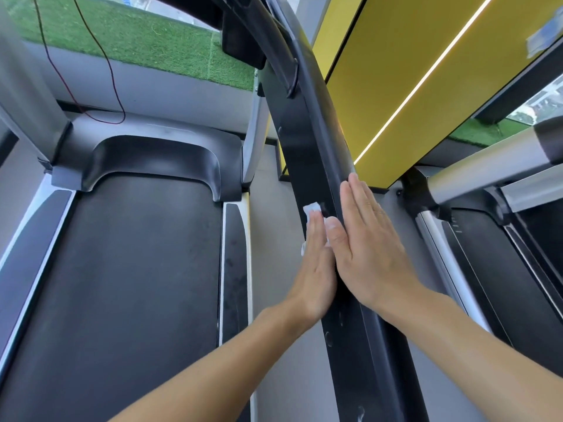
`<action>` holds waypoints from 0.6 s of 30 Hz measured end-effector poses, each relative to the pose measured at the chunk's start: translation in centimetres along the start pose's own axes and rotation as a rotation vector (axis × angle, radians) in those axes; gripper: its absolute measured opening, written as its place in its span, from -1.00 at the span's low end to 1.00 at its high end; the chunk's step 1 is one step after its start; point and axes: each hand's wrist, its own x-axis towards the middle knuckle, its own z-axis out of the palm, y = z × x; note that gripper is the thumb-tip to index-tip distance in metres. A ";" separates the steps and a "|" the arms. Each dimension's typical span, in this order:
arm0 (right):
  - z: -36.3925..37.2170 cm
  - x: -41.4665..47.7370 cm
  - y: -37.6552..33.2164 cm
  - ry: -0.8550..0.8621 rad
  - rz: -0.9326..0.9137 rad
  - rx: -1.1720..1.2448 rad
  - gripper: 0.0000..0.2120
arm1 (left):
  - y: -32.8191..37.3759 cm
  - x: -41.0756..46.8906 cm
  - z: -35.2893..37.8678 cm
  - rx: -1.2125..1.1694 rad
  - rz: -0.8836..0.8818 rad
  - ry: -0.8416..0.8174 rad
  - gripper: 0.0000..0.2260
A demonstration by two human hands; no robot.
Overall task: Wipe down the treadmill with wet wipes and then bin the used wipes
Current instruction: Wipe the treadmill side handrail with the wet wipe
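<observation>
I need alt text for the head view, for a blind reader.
The left hand presses a white wet wipe flat against a black treadmill handrail, and the right hand lies flat on its other side. The treadmill belt is at the left.

head view, looking down, close over handrail.

Two hands, left hand and right hand; two treadmills, near treadmill and neighbouring treadmill; seemingly one wipe, mostly covered.

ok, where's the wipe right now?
Head view, centre: the wipe is pressed under the left hand against the black handrail, right hand flat alongside.
</observation>
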 end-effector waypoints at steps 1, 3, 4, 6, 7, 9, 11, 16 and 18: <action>0.0 -0.6 -0.1 -0.010 0.006 -0.049 -0.31 | 0.6 1.1 -0.5 0.032 0.013 0.004 -0.48; 0.1 -2.2 -0.1 -0.024 0.012 -0.074 -0.36 | 2.3 3.3 -1.5 0.072 0.022 0.011 -0.50; 0.1 -3.0 -0.1 -0.027 0.010 -0.045 -0.38 | 2.9 3.6 -1.6 0.055 0.018 0.023 -0.51; 0.3 -4.0 0.1 -0.016 0.008 0.034 -0.40 | 3.1 1.9 -0.8 0.046 0.061 0.002 -0.53; 0.4 -4.1 0.2 0.003 0.010 0.067 -0.40 | 2.7 0.3 -0.2 0.085 0.118 -0.022 -0.53; 0.4 -3.9 0.1 0.024 0.015 0.103 -0.38 | 1.8 -1.9 0.6 0.127 0.206 -0.084 -0.51; 0.5 -3.8 0.0 0.021 0.022 0.119 -0.36 | 2.1 -0.6 0.1 0.096 0.147 -0.073 -0.51; 0.3 -3.9 0.0 0.006 0.023 0.116 -0.34 | 2.8 0.6 0.0 0.053 0.048 -0.025 -0.51; 0.3 -4.0 -0.2 0.012 0.027 0.099 -0.33 | 1.6 -2.6 1.3 0.082 0.103 -0.057 -0.50</action>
